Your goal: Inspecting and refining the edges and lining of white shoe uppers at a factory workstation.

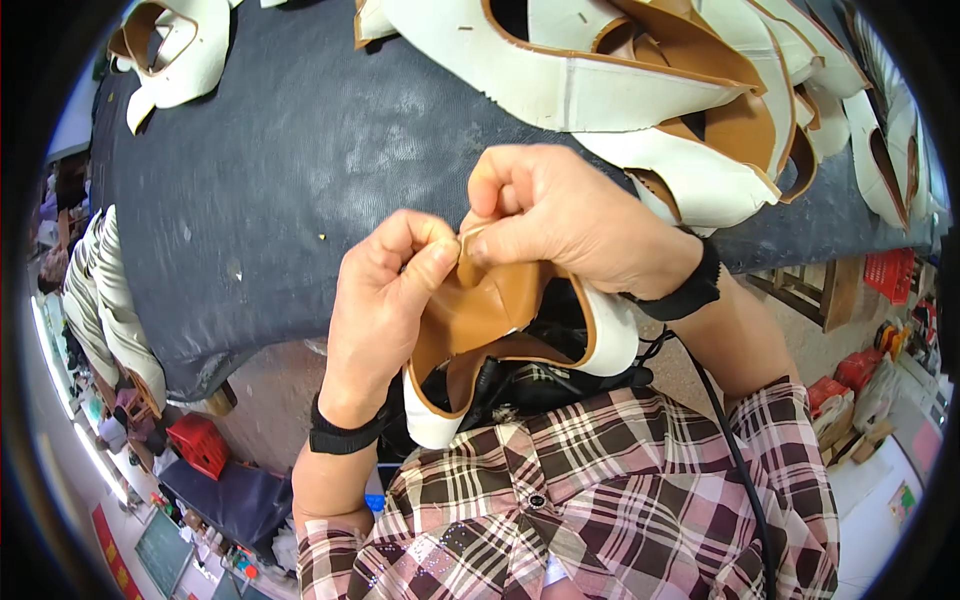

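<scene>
Between my hands, in front of my chest, hangs a shoe upper (500, 308) with a tan lining and white outer side. My left hand (385, 290) pinches its top edge between thumb and fingers. Close beside it, my right hand (560, 215) grips the same edge, thumb on the tan side. The fingertips of both hands nearly meet there. Lower down, the upper's white ends curve toward my shirt, with openings between them. Both wrists wear black bands.
A dark padded table (270, 170) stretches ahead of me. White and tan shoe uppers (660, 100) are piled at its far right, and another upper (185, 50) lies far left. A red crate (198, 445) stands on the floor at left. A black cable (735, 440) runs down my right side.
</scene>
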